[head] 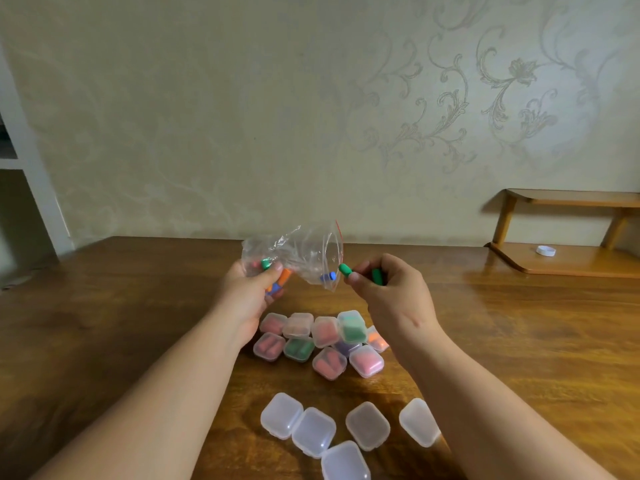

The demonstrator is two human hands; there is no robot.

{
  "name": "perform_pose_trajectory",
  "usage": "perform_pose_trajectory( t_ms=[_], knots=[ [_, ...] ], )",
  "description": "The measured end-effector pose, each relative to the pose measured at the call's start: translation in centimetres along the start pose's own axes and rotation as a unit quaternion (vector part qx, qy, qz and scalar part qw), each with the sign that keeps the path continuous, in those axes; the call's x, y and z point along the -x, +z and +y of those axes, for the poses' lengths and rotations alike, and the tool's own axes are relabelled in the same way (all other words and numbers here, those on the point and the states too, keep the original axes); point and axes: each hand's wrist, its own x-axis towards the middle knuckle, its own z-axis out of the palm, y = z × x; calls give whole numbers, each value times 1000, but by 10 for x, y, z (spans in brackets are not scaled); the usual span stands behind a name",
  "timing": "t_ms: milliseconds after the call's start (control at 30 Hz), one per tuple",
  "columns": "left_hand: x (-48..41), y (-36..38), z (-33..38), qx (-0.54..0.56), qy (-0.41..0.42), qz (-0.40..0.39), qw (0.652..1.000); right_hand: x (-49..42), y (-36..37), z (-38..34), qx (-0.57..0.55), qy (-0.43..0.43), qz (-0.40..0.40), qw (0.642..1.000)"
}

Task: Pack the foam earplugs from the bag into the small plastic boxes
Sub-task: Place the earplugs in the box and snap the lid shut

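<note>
Nearest on the brown wooden table (pixel 104 341) lie five empty small translucent plastic boxes (pixel 367 425) with their lids closed. Four stand in a loose row and the fifth sits nearer, at the bottom edge of the view. Just beyond them is a huddle of closed boxes already filled with earplugs (pixel 329 363). Most show pink or red through the plastic, two show green, one orange and one purple. One green box rests tilted on top of its neighbours.

Above that huddle both hands are raised off the table. The left hand (pixel 251 292) grips the bunched lower end of a clear plastic zip bag (pixel 304 254), its fingers and thumb curled round the film. Green, orange and blue foam earplugs are pressed together inside the bag under that grip. A blue foam earplug (pixel 328 277) lies inside the bag near its right-hand mouth.

The right hand (pixel 391 289) is just right of the mouth. Its thumb and forefinger pinch a green foam earplug (pixel 345 270), and a second green earplug (pixel 377 277) is tucked in the curled fingers behind.

At the far right a low wooden shelf rack (pixel 568 268) stands on the table and carries a small white cap (pixel 546 251). A cream patterned wall (pixel 242 116) is behind.
</note>
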Motion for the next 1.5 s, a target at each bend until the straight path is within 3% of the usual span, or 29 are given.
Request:
perform_pose_trajectory(
  t_ms=[200,367,667,867,933,1033,1100,1167,1300,1500],
  knots=[
    [1,3,-5,-147,56,-4,987,0,1,1,10,0,0,1000],
    [0,1,-6,-286,69,3,956,1,-1,1,18,-6,-2,1000],
    [1,-3,-3,-340,11,35,940,3,-1,-1,32,-7,-7,999],
    [9,-2,2,-387,22,77,919,5,-3,-4,32,-21,-13,999],
    [12,-3,3,-408,41,92,907,5,-2,-4,32,-21,-14,999],
    [19,-1,6,-426,151,104,886,5,-1,-3,37,-19,-17,999],
    [29,5,11,-410,217,63,884,4,-1,-2,41,-21,-16,999],
    [40,11,14,-367,252,-28,895,4,-1,-1,42,-22,-20,999],
    [54,16,15,-306,263,-174,898,4,0,1,55,-28,-21,998],
    [55,18,11,-325,260,-166,894,6,-1,1,71,-38,-33,996]
  ],
)
